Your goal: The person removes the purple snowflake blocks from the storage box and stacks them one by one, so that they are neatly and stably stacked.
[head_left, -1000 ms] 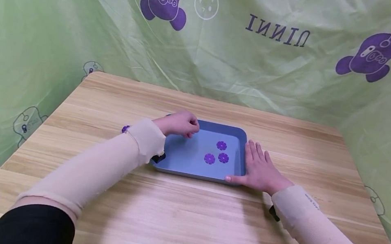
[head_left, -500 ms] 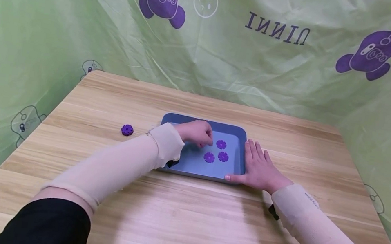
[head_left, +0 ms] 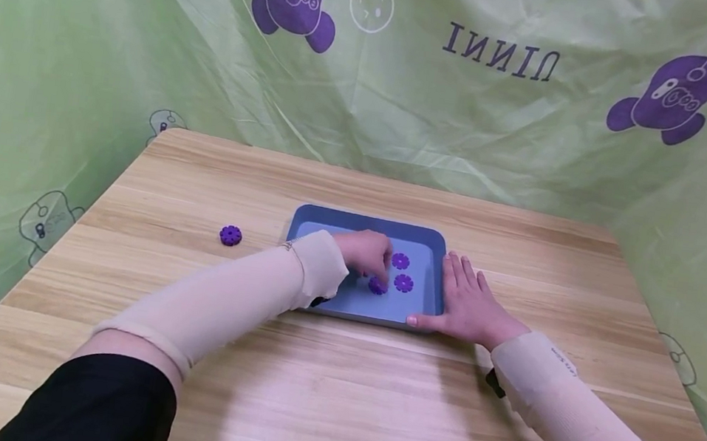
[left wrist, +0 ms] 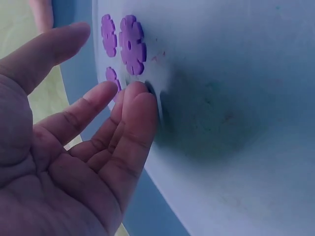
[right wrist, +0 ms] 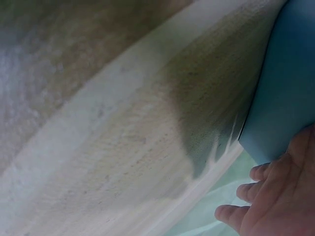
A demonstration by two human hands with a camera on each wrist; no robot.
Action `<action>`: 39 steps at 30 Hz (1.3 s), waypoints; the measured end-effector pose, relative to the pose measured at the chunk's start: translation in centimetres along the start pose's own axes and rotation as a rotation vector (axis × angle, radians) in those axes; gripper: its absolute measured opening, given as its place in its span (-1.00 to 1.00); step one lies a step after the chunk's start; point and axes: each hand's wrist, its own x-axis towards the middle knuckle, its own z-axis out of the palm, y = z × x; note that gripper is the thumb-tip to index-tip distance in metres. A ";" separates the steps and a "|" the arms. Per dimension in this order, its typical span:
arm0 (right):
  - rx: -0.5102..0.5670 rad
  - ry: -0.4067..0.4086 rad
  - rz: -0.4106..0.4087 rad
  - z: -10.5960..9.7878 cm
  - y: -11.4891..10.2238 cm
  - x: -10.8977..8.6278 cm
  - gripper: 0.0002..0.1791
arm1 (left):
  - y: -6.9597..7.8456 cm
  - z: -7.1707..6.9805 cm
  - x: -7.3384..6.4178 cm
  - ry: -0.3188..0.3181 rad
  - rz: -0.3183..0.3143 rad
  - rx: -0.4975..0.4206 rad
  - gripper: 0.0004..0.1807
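A blue tray point(head_left: 344, 312) lies on the table and holds three flat purple notched discs. Over its middle, my left hand point(head_left: 371, 251) points downward, fingertips beside the nearest purple disc point(head_left: 377, 286). In the left wrist view that hand's thumb stands well apart from its loosely bent fingers, with nothing between them. Two more discs, the far one point(head_left: 400, 261) and the near one point(head_left: 403, 284), lie just to the right. My right hand point(head_left: 469, 306) rests with spread, straight fingers along the tray's right side, its thumb at the front right corner.
Left of the tray, a thicker purple notched piece point(head_left: 231, 236), seemingly stacked discs, sits on the wooden table point(head_left: 330, 396). A green printed curtain point(head_left: 472, 132) hangs behind the table and on both sides.
My left hand has moved right and nearer across the tray, down to the nearest disc. The thick purple piece at left has come into full view. My right hand has stayed put.
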 end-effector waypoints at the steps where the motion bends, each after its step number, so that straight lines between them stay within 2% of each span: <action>1: 0.005 -0.001 0.001 0.0 0.0 0.0 0.47 | 0.0 0.1 0.0 -0.003 -0.004 0.014 -0.77; 8: 0.017 -0.003 0.001 0.2 0.0 0.1 0.48 | 0.5 0.6 -0.1 -0.031 0.017 0.127 -0.80; 13: 0.018 -0.003 0.001 0.2 0.0 0.1 0.48 | 0.7 0.7 -0.1 -0.034 0.031 0.181 -0.70; 22: 0.018 -0.005 -0.001 0.1 -0.3 0.1 0.48 | 0.3 1.0 -0.3 -0.029 0.046 0.187 -0.65; 29: 0.015 0.003 -0.008 0.1 -0.3 0.2 0.47 | 0.4 1.1 -0.4 -0.046 0.018 0.217 -0.66; 34: 0.009 0.005 -0.009 0.1 -0.4 0.1 0.47 | 0.3 0.9 -0.5 -0.038 0.059 0.196 -0.64; 39: 0.015 -0.001 -0.002 0.2 -0.3 0.2 0.48 | -0.3 -0.1 -1.4 -0.009 0.081 0.168 -0.71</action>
